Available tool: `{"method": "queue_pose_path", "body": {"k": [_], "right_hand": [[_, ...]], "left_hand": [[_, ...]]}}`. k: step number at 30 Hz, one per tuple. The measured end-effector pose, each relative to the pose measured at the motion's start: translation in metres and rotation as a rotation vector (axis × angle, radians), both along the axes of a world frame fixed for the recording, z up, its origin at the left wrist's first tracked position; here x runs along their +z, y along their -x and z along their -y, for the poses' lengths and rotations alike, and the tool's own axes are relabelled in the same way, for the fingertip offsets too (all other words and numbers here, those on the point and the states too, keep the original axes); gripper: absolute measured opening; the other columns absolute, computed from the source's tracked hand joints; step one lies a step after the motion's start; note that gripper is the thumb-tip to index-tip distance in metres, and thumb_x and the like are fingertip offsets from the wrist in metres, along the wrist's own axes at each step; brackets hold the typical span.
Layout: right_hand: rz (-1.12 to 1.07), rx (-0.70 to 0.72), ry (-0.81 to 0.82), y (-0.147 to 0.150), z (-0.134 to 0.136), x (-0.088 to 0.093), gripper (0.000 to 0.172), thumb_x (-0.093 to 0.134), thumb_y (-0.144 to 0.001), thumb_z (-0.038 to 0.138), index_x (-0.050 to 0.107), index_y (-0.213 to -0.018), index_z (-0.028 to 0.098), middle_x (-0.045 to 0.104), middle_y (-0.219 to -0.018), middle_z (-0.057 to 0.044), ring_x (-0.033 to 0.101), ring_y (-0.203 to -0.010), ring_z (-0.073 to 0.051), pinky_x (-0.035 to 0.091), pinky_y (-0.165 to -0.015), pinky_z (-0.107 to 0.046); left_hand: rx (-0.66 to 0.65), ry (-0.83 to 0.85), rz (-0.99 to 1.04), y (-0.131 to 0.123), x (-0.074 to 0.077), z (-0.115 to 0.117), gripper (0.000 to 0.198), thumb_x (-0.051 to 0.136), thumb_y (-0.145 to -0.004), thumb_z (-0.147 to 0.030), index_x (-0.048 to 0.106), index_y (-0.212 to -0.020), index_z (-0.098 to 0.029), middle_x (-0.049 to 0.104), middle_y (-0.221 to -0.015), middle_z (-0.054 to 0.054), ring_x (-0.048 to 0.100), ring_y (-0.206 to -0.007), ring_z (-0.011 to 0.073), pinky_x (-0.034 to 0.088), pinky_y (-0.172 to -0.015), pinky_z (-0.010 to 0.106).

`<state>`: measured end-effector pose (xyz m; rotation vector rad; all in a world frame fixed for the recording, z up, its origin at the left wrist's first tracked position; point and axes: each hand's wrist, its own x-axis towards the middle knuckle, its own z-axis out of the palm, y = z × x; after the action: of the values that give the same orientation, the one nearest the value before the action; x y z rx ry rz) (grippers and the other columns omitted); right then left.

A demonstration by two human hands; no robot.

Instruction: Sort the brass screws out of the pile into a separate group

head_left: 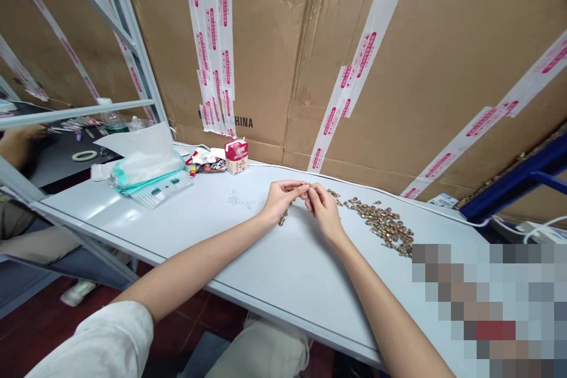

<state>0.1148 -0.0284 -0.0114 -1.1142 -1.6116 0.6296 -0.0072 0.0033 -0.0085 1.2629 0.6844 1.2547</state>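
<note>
Above the light table (266, 260), my left hand (283, 196) and my right hand (324, 208) meet at the fingertips. Both are closed in a pinch, and whatever sits between the fingers is too small to make out. A loose pile of small brass-coloured screws (385, 224) spreads to the right of my right hand. More screws (333, 194) lie just behind that hand, partly covered by it. A few other brass-coloured pieces (282, 218) rest beneath my left hand. Small clear rings (239, 199) lie scattered to its left.
A red and cream drink carton (237, 156) stands near the cardboard wall (266, 59), beside crumpled wrappers (210, 162). Further left is a teal-edged plastic pack (148, 168). Metal shelf posts (133, 41) border the left side. Another person's hand (33, 132) shows at the neighbouring dark table.
</note>
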Motion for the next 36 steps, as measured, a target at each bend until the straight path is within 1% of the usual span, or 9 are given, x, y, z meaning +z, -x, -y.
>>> {"method": "queue_pose_path", "body": {"k": [4,8,11,14,18,22,25,31,36], "right_hand": [[-0.141,0.136,0.136,-0.0007,-0.0050,-0.0023,0.042,0.034,-0.082,0.057,0.036,-0.062,0.020,0.032,-0.048,0.004,0.027,-0.042,-0.008,0.022,-0.043,-0.023],[-0.251,0.253,0.301,-0.0025,-0.0080,-0.0022,0.043,0.035,-0.078,0.061,0.034,-0.064,0.021,0.028,-0.046,0.006,0.021,-0.039,-0.008,0.018,-0.039,-0.023],[-0.182,0.208,0.242,-0.0028,-0.0063,-0.0017,0.038,0.034,-0.081,0.057,0.041,-0.073,0.020,0.037,-0.048,0.005,0.028,-0.040,-0.009,0.023,-0.041,-0.022],[-0.069,0.103,0.130,-0.0024,-0.0035,-0.0024,0.030,0.037,-0.084,0.049,0.046,-0.081,0.020,0.044,-0.052,0.005,0.035,-0.044,-0.009,0.027,-0.046,-0.022],[-0.008,0.017,0.039,-0.0013,-0.0021,-0.0031,0.031,0.037,-0.085,0.046,0.049,-0.074,0.019,0.042,-0.051,0.003,0.036,-0.048,-0.010,0.029,-0.051,-0.023],[-0.196,0.160,0.125,-0.0003,-0.0041,-0.0007,0.040,0.034,-0.082,0.053,0.040,-0.064,0.019,0.038,-0.053,0.003,0.029,-0.045,-0.008,0.024,-0.045,-0.023],[-0.277,0.260,0.218,-0.0018,-0.0052,0.0020,0.042,0.037,-0.079,0.058,0.037,-0.063,0.019,0.037,-0.055,0.003,0.025,-0.042,-0.007,0.020,-0.041,-0.023],[-0.267,0.298,0.230,-0.0054,-0.0047,0.0040,0.035,0.041,-0.081,0.053,0.043,-0.075,0.019,0.032,-0.051,0.006,0.025,-0.044,-0.007,0.020,-0.040,-0.021],[-0.299,0.276,0.204,-0.0053,-0.0081,0.0003,0.039,0.043,-0.078,0.056,0.044,-0.070,0.018,0.028,-0.048,0.007,0.021,-0.043,-0.007,0.018,-0.041,-0.022]], "left_hand": [[0.027,-0.016,-0.025,-0.0017,0.0005,-0.0005,0.032,0.069,-0.061,-0.037,0.069,-0.078,-0.011,0.062,-0.059,0.003,0.053,-0.055,0.0099,0.035,-0.048,0.021],[0.039,-0.017,-0.048,-0.0022,-0.0005,-0.0015,0.031,0.070,-0.059,-0.036,0.070,-0.078,-0.011,0.062,-0.059,0.003,0.053,-0.055,0.0100,0.038,-0.050,0.021],[0.037,-0.004,-0.034,-0.0011,-0.0022,-0.0033,0.032,0.070,-0.060,-0.036,0.069,-0.081,-0.011,0.061,-0.058,0.002,0.054,-0.055,0.0096,0.040,-0.053,0.021],[0.038,0.021,-0.018,0.0005,-0.0025,-0.0042,0.033,0.070,-0.060,-0.037,0.069,-0.081,-0.011,0.061,-0.059,0.002,0.055,-0.056,0.0096,0.042,-0.057,0.022],[0.020,0.012,-0.026,0.0013,-0.0013,-0.0029,0.033,0.070,-0.061,-0.037,0.068,-0.081,-0.011,0.061,-0.060,0.002,0.056,-0.058,0.0099,0.043,-0.059,0.022],[-0.006,-0.054,-0.047,0.0007,-0.0004,-0.0018,0.030,0.068,-0.064,-0.035,0.068,-0.081,-0.011,0.063,-0.061,0.003,0.056,-0.059,0.0099,0.043,-0.061,0.022],[0.010,-0.076,-0.066,0.0001,-0.0008,-0.0025,0.029,0.069,-0.063,-0.035,0.069,-0.080,-0.011,0.064,-0.064,0.004,0.055,-0.059,0.0098,0.043,-0.061,0.022],[0.033,-0.055,-0.078,0.0010,0.0003,-0.0037,0.031,0.068,-0.063,-0.036,0.069,-0.081,-0.011,0.063,-0.061,0.002,0.056,-0.059,0.0102,0.044,-0.061,0.023],[0.003,-0.088,-0.090,0.0006,0.0010,-0.0040,0.028,0.068,-0.064,-0.033,0.069,-0.080,-0.011,0.062,-0.059,0.002,0.055,-0.057,0.0096,0.044,-0.060,0.023]]}}
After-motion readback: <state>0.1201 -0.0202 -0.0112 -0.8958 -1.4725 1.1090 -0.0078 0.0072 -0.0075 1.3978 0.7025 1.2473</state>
